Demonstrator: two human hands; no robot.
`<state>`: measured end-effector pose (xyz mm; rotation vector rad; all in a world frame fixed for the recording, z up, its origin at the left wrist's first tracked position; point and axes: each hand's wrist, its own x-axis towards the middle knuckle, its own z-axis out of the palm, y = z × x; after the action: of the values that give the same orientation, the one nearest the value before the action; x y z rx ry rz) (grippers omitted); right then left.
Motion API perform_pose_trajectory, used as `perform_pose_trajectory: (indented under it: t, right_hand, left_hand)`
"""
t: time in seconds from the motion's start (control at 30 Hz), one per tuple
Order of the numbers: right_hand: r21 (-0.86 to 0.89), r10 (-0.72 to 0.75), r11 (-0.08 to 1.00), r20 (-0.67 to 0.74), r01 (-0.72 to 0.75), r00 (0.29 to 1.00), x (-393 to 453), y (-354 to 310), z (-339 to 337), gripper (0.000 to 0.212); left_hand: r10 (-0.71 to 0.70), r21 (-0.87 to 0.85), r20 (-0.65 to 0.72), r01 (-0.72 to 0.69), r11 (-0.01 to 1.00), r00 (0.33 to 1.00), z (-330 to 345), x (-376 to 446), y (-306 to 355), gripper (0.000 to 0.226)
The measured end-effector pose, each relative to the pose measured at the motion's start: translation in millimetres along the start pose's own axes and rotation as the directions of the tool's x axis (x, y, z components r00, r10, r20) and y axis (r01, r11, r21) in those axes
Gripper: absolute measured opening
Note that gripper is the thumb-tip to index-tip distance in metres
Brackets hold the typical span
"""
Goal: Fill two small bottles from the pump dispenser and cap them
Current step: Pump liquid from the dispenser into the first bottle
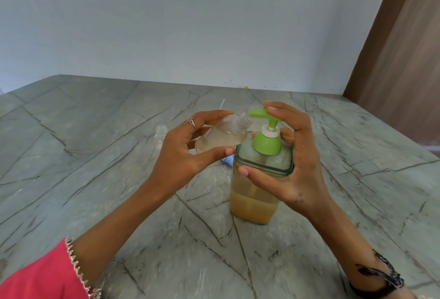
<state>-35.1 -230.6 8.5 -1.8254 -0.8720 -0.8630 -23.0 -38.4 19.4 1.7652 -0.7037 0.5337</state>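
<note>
On the grey veined stone counter (95,179) stands a square clear dispenser bottle (256,194) part-filled with amber liquid, topped by a green plastic pump (264,129). The right hand (295,163) wraps it from three o'clock, forefinger on the pump head, thumb against the glass shoulder. The left hand (188,148) (ring on one finger) is clamped around a small clear plastic bottle (223,135), tilted so its threaded open neck sits just under the spout at nine o'clock of the pump. A second small uncapped clear bottle (160,135) stands farther off at ten o'clock.
</note>
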Motion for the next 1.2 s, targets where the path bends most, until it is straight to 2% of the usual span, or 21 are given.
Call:
perform_pose_trajectory:
  t: [0.2, 0.53, 0.87, 1.2]
  right_hand:
    - [-0.011, 0.0, 1.0, -0.001, 0.0, 1.0, -1.2, -0.5, 0.2, 0.079]
    - [-0.002, -0.051, 0.999, -0.05, 0.051, 0.997, 2.9, 1.1, -0.8, 0.071]
    - [-0.013, -0.023, 1.0, -0.052, 0.023, 0.998, 2.3, -0.9, -0.2, 0.062]
    - [-0.03, -0.024, 0.999, 0.008, 0.024, 1.0, 0.3, 1.5, -0.5, 0.077]
  left_hand:
    - [-0.003, 0.002, 0.0, 0.003, 1.0, 1.0, -0.2, 0.0, -0.1, 0.047]
    - [-0.003, -0.015, -0.001, 0.003, 1.0, 1.0, 0.7, -0.3, 1.8, 0.046]
    - [-0.023, 0.021, -0.013, 0.023, 1.0, 1.0, -0.6, -0.5, -2.0, 0.046]
    - [-0.016, -0.001, -0.011, 0.016, 1.0, 1.0, 0.3, -0.9, -0.9, 0.048]
